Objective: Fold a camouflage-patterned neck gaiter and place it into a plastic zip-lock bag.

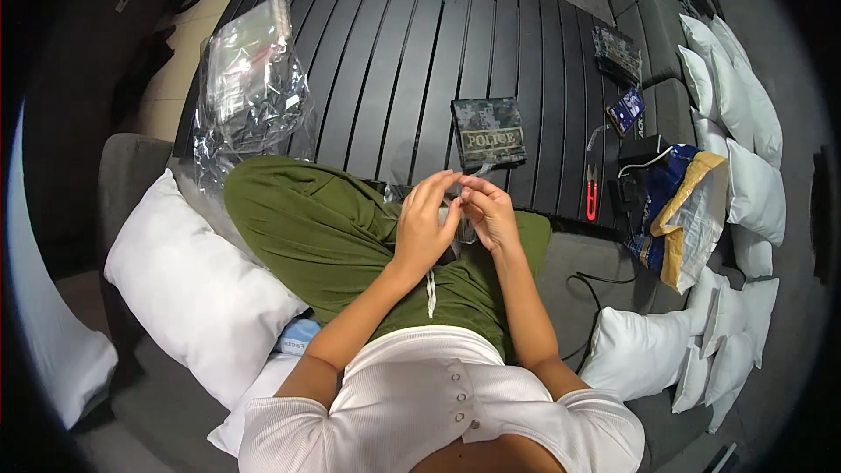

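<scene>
My left hand (427, 215) and my right hand (487, 213) meet over my lap, fingertips pinched close together. Between and below them shows a thin clear plastic bag (467, 229), its edges hard to make out. Just beyond my fingertips, on the black slatted table (412, 52), lies a folded camouflage cloth (489, 118) with a lettered tan patch. A bit of clear plastic touches its near edge. My fingers partly hide what they grip.
A large pack of clear plastic bags (250, 79) lies at the table's left. Red-handled thread snips (591, 195), a blue packet (625, 112) and more folded camouflage cloth (618, 54) lie at the right. Beside them stands a crumpled blue-and-yellow sack (688, 219). White pillows (197, 285) flank me.
</scene>
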Available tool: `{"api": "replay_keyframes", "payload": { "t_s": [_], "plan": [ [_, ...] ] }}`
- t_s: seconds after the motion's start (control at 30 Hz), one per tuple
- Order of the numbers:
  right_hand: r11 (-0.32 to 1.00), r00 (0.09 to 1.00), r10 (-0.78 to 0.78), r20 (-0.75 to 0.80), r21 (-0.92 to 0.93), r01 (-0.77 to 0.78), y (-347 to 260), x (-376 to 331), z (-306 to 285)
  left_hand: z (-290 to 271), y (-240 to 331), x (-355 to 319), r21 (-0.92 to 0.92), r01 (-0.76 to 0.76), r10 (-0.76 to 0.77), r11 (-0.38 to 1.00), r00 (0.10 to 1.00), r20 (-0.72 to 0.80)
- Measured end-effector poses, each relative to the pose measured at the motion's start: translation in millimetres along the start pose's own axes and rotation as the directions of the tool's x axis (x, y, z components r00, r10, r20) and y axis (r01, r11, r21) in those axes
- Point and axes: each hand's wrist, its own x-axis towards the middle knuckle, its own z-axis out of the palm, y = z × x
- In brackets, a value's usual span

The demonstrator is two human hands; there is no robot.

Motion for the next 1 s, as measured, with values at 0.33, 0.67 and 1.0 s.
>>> {"api": "replay_keyframes", "payload": {
  "t_s": [0.33, 0.67, 1.0],
  "plan": [
    [1.000, 0.998, 0.018, -0.065, -0.021, -0.020, 8.2, 1.8, -13.9, 16.4, -18.8, -8.8, 0.091, -0.056, 0.047, 0.994, 0.994, 0.101],
    [0.999, 0.992, 0.012, -0.128, 0.043, -0.006, 10.9, 2.2, -20.4, 25.1, -23.3, -6.8, 0.039, -0.049, 0.043, 0.998, 0.990, 0.135],
    [0.996, 0.989, -0.019, -0.144, 0.086, 0.032, 26.6, 7.2, -21.2, 23.5, -21.7, -7.5, 0.118, -0.077, 0.061, 0.990, 0.989, 0.138]
  ]
}}
